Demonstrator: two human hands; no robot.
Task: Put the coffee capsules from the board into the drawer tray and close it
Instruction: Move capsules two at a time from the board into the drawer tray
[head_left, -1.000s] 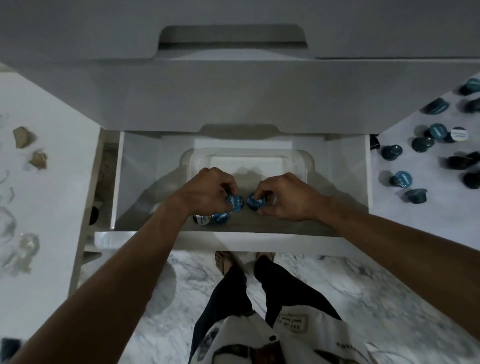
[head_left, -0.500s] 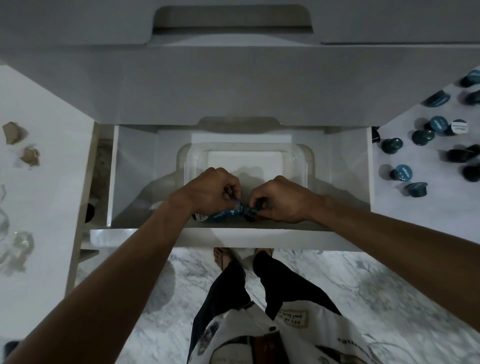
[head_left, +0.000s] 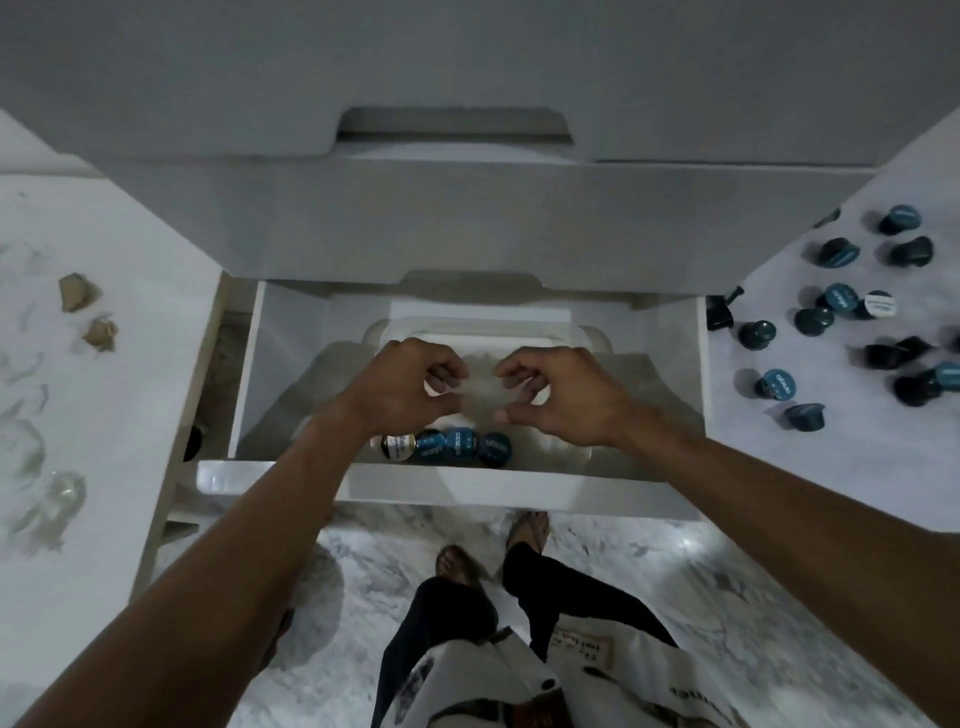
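An open white drawer (head_left: 519, 488) holds a clear plastic tray (head_left: 592, 338). Along the tray's near edge lies a row of coffee capsules (head_left: 457, 446): one with a white label (head_left: 397, 446) at the left, then three blue ones. My left hand (head_left: 410, 384) and my right hand (head_left: 558, 392) hover above that row, fingers loosely curled and apart, holding nothing. Several more dark and blue capsules (head_left: 776, 384) lie scattered on the white board (head_left: 831, 467) to the right of the drawer.
A white counter (head_left: 78, 467) on the left carries two brown scraps (head_left: 78, 293) and clear crumpled wrappers (head_left: 57, 493). A closed drawer front with a cut-out handle (head_left: 452, 130) sits above. Below are the marble floor (head_left: 675, 571), my legs and sandalled feet.
Both hands let go of the blue capsules they were setting down and lifted away from the row. The capsules now lie in the tray.
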